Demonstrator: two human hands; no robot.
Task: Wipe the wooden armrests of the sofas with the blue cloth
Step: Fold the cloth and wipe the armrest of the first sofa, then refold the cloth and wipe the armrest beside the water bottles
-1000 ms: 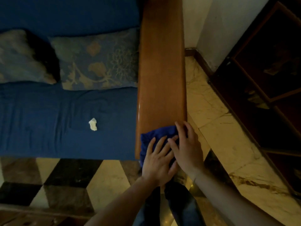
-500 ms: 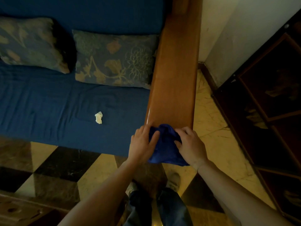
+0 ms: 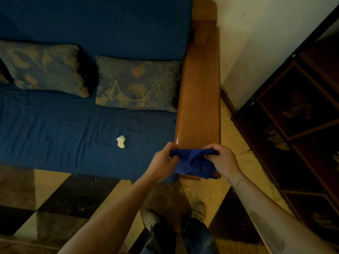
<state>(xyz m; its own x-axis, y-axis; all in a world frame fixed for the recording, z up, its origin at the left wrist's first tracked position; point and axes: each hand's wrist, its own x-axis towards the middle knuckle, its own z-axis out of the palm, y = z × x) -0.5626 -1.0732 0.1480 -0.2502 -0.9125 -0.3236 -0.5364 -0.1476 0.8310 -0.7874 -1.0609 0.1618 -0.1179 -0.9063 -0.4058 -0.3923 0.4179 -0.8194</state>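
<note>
Both hands are holding the blue cloth (image 3: pixel 194 163) at the near end of the wooden armrest (image 3: pixel 199 99). The left hand (image 3: pixel 162 163) is pinching the cloth's left edge, thumb and curled fingers closed on the fabric. The right hand (image 3: pixel 222 162) is pinching the right edge the same way, fingers curled over the top hem. The cloth is stretching between the two grips, top edge level with the armrest's front end, and the rest is sagging down and bunching below the hands, covering the armrest's front face. Whether the cloth is touching the wood can't be told. The armrest is running along the right side of the blue sofa (image 3: pixel 64 125); two patterned cushions (image 3: pixel 135 83) are leaning at the sofa back, and a small white crumpled scrap (image 3: pixel 121 142) is lying on the seat, left of the hands.
</note>
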